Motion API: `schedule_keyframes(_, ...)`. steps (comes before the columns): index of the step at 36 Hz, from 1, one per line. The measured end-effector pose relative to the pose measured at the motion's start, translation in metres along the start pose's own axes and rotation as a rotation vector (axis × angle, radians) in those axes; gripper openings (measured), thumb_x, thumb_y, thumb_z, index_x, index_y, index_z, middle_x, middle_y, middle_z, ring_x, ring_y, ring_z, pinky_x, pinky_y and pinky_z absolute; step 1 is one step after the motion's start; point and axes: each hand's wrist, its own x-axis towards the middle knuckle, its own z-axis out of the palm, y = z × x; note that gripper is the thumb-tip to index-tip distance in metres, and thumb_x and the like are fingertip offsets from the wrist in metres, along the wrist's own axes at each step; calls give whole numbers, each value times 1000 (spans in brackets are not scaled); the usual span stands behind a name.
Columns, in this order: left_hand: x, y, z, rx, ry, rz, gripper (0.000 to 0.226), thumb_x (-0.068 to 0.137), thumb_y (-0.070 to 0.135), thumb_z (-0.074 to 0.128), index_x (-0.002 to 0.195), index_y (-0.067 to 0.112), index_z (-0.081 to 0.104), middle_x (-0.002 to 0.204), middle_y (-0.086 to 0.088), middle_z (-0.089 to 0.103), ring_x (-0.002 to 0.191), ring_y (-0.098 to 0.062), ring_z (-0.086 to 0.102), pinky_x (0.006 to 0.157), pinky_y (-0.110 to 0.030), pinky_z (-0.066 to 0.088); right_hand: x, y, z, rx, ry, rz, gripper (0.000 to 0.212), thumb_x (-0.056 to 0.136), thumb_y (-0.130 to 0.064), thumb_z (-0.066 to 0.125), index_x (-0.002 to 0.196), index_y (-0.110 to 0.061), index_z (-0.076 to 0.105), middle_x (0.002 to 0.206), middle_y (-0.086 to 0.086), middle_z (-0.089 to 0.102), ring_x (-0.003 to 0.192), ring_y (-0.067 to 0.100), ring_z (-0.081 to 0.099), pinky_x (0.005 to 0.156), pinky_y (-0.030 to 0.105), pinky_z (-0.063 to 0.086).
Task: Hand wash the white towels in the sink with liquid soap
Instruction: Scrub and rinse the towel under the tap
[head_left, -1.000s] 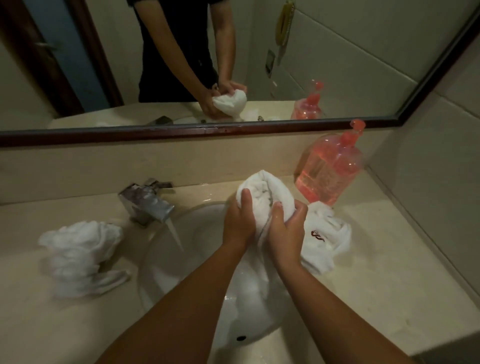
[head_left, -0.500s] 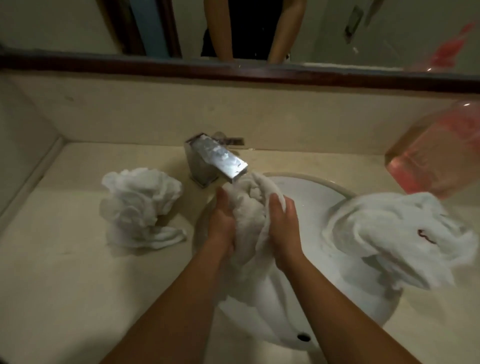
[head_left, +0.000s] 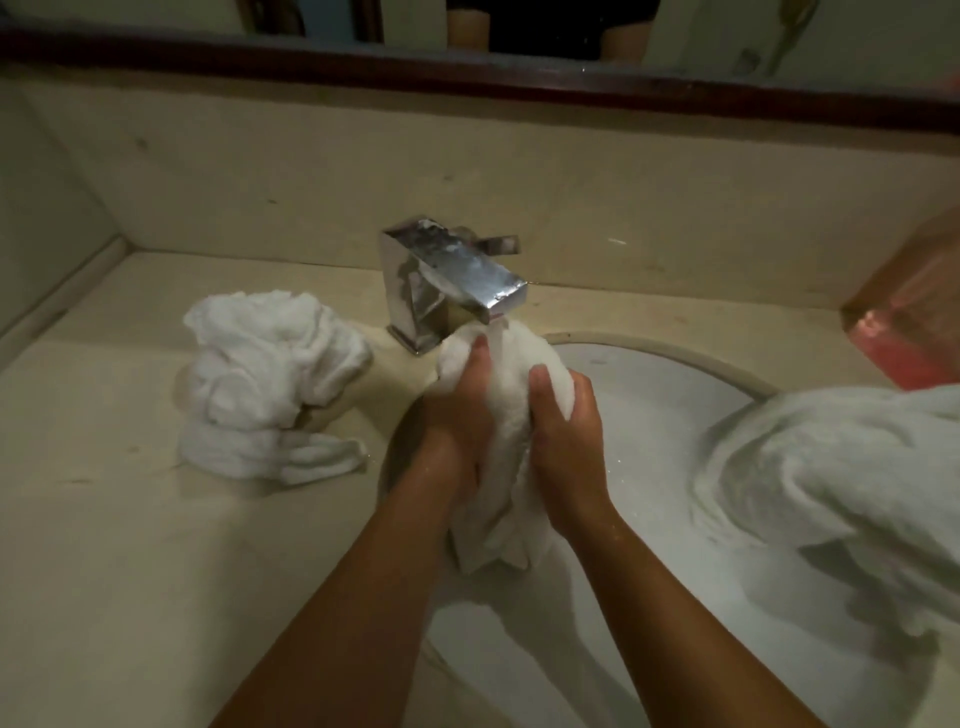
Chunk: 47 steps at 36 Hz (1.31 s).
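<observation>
A towel (head_left: 511, 415) is gripped between left hand (head_left: 460, 410) and right hand (head_left: 566, 431), held under the faucet (head_left: 457, 280) over the sink (head_left: 649, 415). Two more towels lie on the table (head_left: 104, 545).

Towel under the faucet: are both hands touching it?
Touching. The head view shows the left hand and the right hand gripping the towel from either side, thumbs pressed into the cloth.
</observation>
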Motion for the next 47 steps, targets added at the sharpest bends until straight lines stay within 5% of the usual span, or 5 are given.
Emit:
schedule_keyframes(11,-3,12,-3,141,-17,192,63,103,68,45,141,19,62,142,-7,65,131,-29,63,113,-52,50,11,-18,-7,48,11,30,51,108,-61,41,152,-36,46,141,-9,56,124,16,56,107,45,50)
schedule_keyframes(19,-2,8,-14,211,-63,-110,148,27,119,18,135,32,67,116,-16,78,106,-42,73,97,-57,57,9,-18,-16,-30,123,-287,23,108,-54,54,125,-40,58,121,-14,68,114,12,66,101,37,56)
schedule_keyframes(24,-17,10,-2,63,-219,-147,96,86,95,27,135,23,66,125,-18,74,113,-42,68,86,-55,60,1,-14,-13,-83,24,-310,17,108,-48,56,123,-39,59,111,-17,67,106,10,66,91,33,55)
schedule_keyframes(42,-9,15,-3,-312,-289,69,38,101,37,40,90,10,65,78,-14,67,80,-30,66,77,-35,51,4,-12,-27,-122,120,-177,16,104,-37,54,111,-29,67,115,-2,69,108,22,65,96,38,51)
schedule_keyframes(47,2,17,-11,-533,-306,162,52,101,46,39,122,10,71,113,-19,75,115,-39,69,97,-43,55,25,9,-19,-35,-28,237,96,75,-91,33,141,-28,61,141,10,63,130,39,58,112,58,47)
